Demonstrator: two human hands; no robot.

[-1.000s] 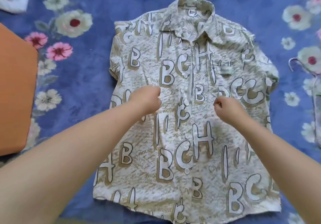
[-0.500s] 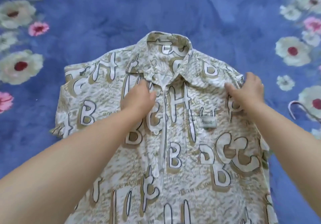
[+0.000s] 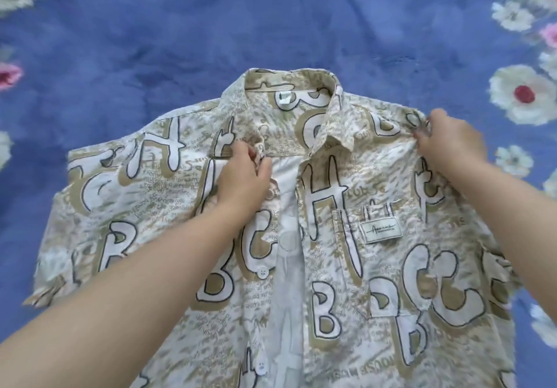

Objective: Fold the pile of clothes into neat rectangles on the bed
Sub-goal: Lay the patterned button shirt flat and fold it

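Blue bedspread (image 3: 180, 41) with white and pink flowers printed down its left and right edges; a few blurred blooms show at the far left. On it lies the shirt (image 3: 346, 267), front side up, collar pointing away from the person, short sleeves spread to either side. Fabric is cream with tan shading and big outlined letters, B, C, H. Left sleeve (image 3: 60, 222) lies flat and fanned out on the bedspread, its edge a bit blurred. Moving in: left hand (image 3: 241, 176) sits on the left front panel just below the collar (image 3: 289, 101), thumb and fingertips drawn together, pinching the cloth at the top of the button edge. The front is open here, the two panels parted, pale inside fabric showing in the gap down the middle. One white button (image 3: 263, 273) is visible on the left panel edge below the hand, another lower down near the bottom of the view. Inside the collar, a small white tag. Right of the gap, a chest pocket with a white sewn label (image 3: 380, 231) bearing a dark script I cannot read. Further right, right hand (image 3: 449, 143) is at the shoulder seam, fingers curled and clamped on a bunch of the cloth, which puckers under the grip. Right sleeve runs off toward the frame edge. Both forearms reach in from the bottom corners.
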